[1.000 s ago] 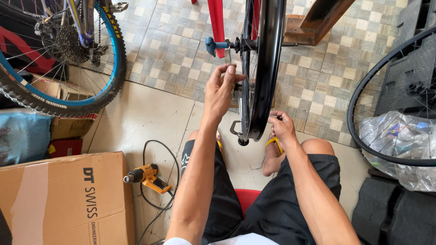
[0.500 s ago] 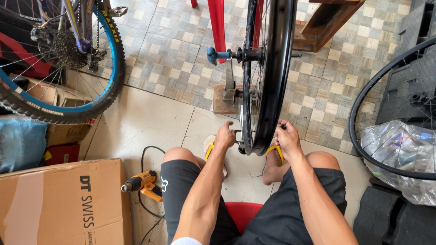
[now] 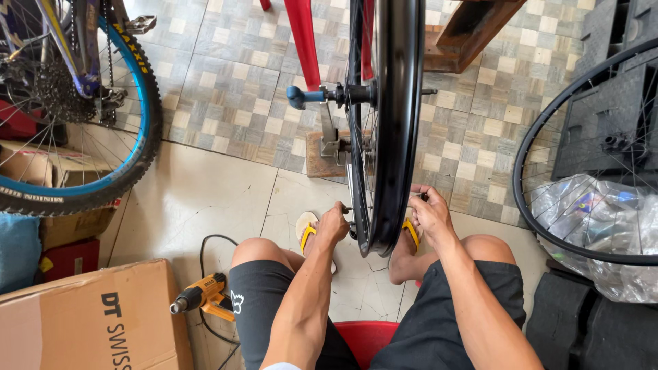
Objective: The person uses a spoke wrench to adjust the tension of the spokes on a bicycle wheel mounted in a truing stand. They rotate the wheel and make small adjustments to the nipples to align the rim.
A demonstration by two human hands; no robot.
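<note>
A black bicycle wheel (image 3: 392, 130) stands upright in a truing stand (image 3: 329, 140) in front of me, its rim edge-on between my knees. My left hand (image 3: 332, 225) is at the rim's lower left, fingers pinched on a small dark tool by the spokes. On the other side of the rim, my right hand (image 3: 430, 212) has its fingers curled against the rim's lower edge; what it grips is hidden. A blue-handled axle end (image 3: 301, 96) sticks out left of the hub.
A mounted bike wheel with a blue-striped tyre (image 3: 130, 123) stands at left. A cardboard box (image 3: 82, 322) and a yellow power drill (image 3: 202, 296) lie at lower left. A bare rim (image 3: 541, 171) over a plastic bag (image 3: 603, 219) is at right.
My left hand dropped from the hub area to the rim's lower left edge. The right hand stayed at the lower right of the rim. The view shifted closer and lower.
</note>
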